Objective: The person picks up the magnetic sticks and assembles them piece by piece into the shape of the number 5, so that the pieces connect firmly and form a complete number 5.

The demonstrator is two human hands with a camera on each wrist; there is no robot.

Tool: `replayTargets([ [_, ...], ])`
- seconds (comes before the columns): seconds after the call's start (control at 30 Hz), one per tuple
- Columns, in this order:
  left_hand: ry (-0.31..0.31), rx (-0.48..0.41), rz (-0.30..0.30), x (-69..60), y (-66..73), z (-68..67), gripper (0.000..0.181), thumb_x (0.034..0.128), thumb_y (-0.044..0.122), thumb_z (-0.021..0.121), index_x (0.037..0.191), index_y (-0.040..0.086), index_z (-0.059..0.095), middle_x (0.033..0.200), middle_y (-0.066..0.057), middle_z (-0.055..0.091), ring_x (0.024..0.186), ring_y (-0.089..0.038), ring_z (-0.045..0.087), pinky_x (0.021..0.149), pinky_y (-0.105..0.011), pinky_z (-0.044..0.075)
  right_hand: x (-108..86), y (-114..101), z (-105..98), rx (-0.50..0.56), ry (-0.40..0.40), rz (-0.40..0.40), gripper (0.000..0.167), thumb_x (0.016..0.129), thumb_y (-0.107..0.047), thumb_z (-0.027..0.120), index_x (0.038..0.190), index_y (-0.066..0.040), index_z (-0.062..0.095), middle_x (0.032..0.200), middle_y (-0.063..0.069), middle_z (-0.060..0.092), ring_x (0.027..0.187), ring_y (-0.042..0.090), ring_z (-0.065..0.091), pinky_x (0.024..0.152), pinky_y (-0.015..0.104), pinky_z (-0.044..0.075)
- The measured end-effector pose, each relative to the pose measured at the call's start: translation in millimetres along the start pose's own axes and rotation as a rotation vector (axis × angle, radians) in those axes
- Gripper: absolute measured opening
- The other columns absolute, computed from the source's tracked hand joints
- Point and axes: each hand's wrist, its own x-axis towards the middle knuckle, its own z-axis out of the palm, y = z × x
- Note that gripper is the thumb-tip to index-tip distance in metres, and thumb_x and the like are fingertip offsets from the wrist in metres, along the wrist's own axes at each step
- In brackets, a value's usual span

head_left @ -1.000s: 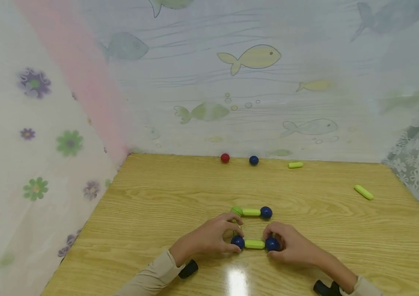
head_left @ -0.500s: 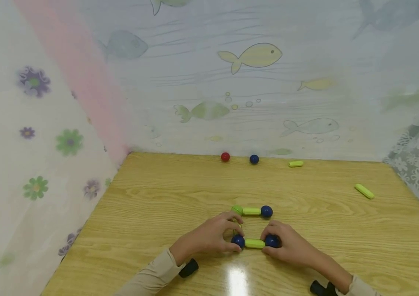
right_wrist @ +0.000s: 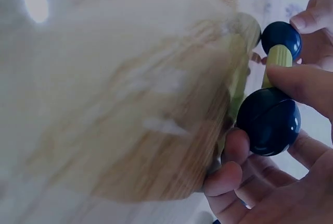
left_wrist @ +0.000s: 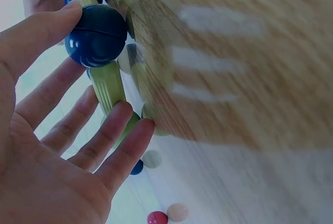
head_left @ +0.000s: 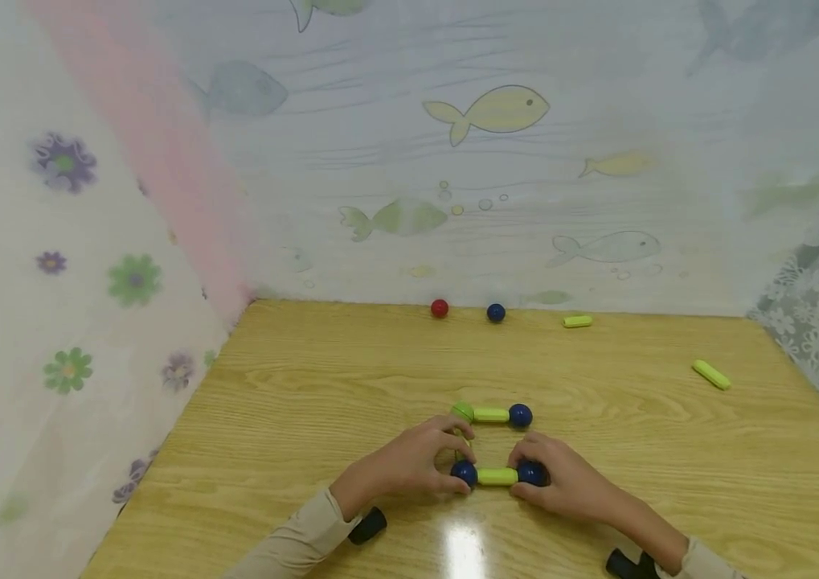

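On the table in the head view lies a three-sided frame of balls and yellow-green rods, its right side without a rod. My left hand (head_left: 412,460) pinches the near-left blue ball (left_wrist: 97,35) between thumb and index finger, the other fingers spread along the left rod (left_wrist: 108,86). The right hand (head_left: 571,482) holds the near-right blue ball (right_wrist: 269,122), its thumb lying at the end of the near rod (head_left: 497,477). Both blue balls touch that rod. Behind, a green ball (head_left: 462,412), the far rod (head_left: 491,415) and another blue ball (head_left: 521,415) form the far side.
At the table's back edge sit a red ball (head_left: 440,309), a loose blue ball (head_left: 496,313) and a yellow-green rod (head_left: 578,322). Another loose rod (head_left: 711,375) lies to the right. Cloth with printed fish (head_left: 506,109) hangs behind the wooden table (head_left: 308,378).
My right thumb has slid left from the front of the near-right blue ball to the rod's end, the right hand shifting slightly left. The left hand keeps its place.
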Motion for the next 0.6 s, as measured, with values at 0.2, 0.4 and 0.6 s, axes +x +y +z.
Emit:
replayTargets([
  [0.2, 0.005, -0.003, 0.006, 0.3, -0.3, 1.1, 0.029, 0.0842, 0.039, 0.071, 0.107, 0.023, 0.07, 0.13, 0.003, 0.048, 0.123, -0.014, 0.043, 0.098, -0.031, 0.042, 0.3, 1.1, -0.4, 0.054, 0.011, -0.036, 0.017, 0.084, -0.027, 0.073, 0.092, -0.021, 0.059, 0.087, -0.011, 0.054, 0.074, 0.003, 0.047, 0.063, 0.022, 0.041],
  [0.4, 0.003, 0.004, -0.004, 0.8, 0.5, 1.4, 0.029, 0.0839, 0.04, 0.071, 0.107, 0.023, 0.07, 0.13, 0.004, 0.048, 0.123, -0.013, 0.044, 0.097, -0.03, 0.042, -0.2, 4.5, -0.4, 0.062, -0.004, -0.06, 0.02, 0.083, -0.028, 0.075, 0.093, -0.02, 0.059, 0.087, -0.01, 0.054, 0.07, 0.002, 0.046, 0.059, 0.021, 0.042],
  [0.6, 0.009, 0.017, -0.006, 1.4, 0.1, 1.3, 0.03, 0.0841, 0.041, 0.07, 0.108, 0.022, 0.07, 0.13, 0.004, 0.048, 0.122, -0.013, 0.044, 0.096, -0.03, 0.043, -1.7, 5.9, -3.7, 0.125, -0.039, -0.04, 0.021, 0.085, -0.027, 0.073, 0.098, -0.017, 0.06, 0.089, -0.006, 0.055, 0.06, 0.001, 0.046, 0.05, 0.02, 0.043],
])
